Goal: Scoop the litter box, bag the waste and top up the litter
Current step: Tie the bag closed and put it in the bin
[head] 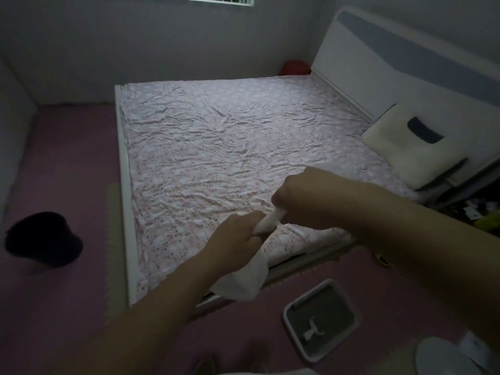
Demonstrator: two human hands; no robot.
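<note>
While both hands, left and right, pinch the twisted white plastic bag, overtightening might tear it, spilling waste on the pink floor.

Dim room, heavy vignette at corners. Brightest patch on wrinkled pink floral bedsheet, lit from barred white window at top. Wide-angle bending of white padded headboard. Soft, noisy detail; round black bin nearly lost in shadow.
</note>
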